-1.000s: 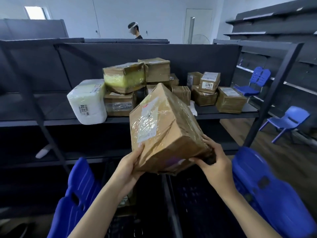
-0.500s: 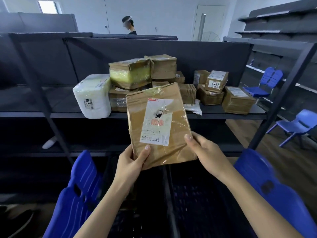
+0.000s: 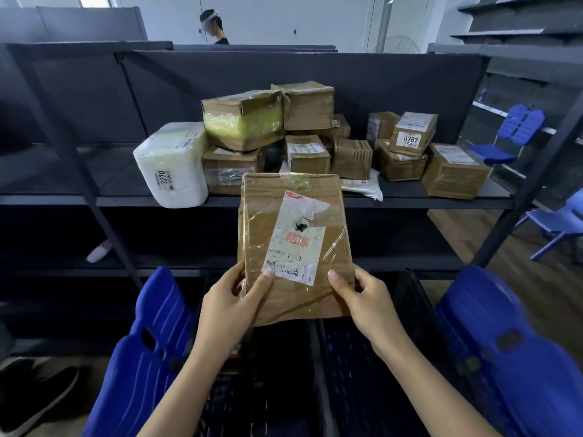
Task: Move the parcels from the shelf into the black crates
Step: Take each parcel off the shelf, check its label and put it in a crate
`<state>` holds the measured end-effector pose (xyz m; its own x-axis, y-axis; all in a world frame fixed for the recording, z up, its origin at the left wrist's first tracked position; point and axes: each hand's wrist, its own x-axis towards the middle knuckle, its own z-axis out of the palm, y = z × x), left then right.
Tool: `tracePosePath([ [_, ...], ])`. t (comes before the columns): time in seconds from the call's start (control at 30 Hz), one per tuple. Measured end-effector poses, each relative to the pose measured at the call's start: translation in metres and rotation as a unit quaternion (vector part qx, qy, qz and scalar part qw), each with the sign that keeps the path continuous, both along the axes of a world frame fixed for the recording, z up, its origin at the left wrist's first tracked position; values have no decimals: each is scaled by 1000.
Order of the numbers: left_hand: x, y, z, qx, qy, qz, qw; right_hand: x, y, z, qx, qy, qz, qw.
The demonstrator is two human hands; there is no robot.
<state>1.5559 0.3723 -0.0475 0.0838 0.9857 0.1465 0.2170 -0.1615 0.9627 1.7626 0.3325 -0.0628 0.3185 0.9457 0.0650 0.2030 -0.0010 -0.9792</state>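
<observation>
I held the brown parcel (image 3: 295,247) upright at the centre of the frame, my left hand (image 3: 227,307) and right hand (image 3: 369,301) closed only on its lower corners, above the black crates (image 3: 356,373) at the bottom. With its glossy tape wrap, I judged it could slip or topple forward before reaching a crate.

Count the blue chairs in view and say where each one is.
4. One blue chair beside the left arm, one beside the right arm, one behind the shelf's right end, one at the right edge. Others may be hidden.
</observation>
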Motion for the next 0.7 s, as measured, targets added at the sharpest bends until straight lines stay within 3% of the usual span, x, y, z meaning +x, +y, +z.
tracePosePath([
  [0.17,-2,9,-9,-16,10,0,1000,-8,4,-13,-7,19,5,1000],
  [0.53,-14,38,-40,-70,-63,0,996,-26,32,-21,-14,-68,-2,998],
  [0.7,-31,60,-69,-102,-30,-29,994,-44,42,-49,-53,-82,-31,995],
])
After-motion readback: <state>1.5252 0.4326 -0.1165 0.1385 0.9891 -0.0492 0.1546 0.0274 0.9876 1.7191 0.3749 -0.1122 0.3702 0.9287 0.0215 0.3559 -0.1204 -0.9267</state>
